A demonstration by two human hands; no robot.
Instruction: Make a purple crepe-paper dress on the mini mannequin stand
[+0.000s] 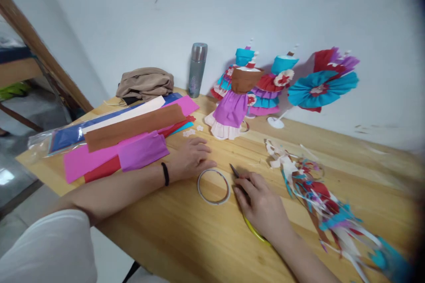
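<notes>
- The right hand (pixel 262 201) is curled around a pair of scissors (pixel 234 170) low over the table (pixel 159 230). The dark tip pokes out past the fingers, and a bit of yellow-green handle shows under the hand. The hand hides the middle, so I cannot tell if the blades are apart.
- The left hand (pixel 192 157) lies palm down on the table with its fingers loose and a little bent. I cannot see under the palm.
- A thin tape roll (pixel 199 190) lies flat between the two hands, near the left thumb. You can see the table through its big hole.
- A black band (pixel 165 174) goes around the left wrist.
- Paper strips lie in a pile on the left. The brown strip (pixel 133 129) covers part of the pink paper (pixel 83 161). A folded purple piece (pixel 142 152) covers some of the red paper (pixel 102 170).
- A clear packet with blue in it (pixel 66 138) is partly under the pile. Shine makes it hard to see inside.
- Small pale flower shapes (pixel 191 132) lie just past the left hand.
- A brown and purple paper dress (pixel 232 108) stands near the wall and hides part of the dress behind it.
- A big blue paper flower (pixel 323 89) covers most of the dress farthest right.
- Paper scraps (pixel 320 194) lie in a messy heap on the right. The near end is blurry and dark.
</notes>
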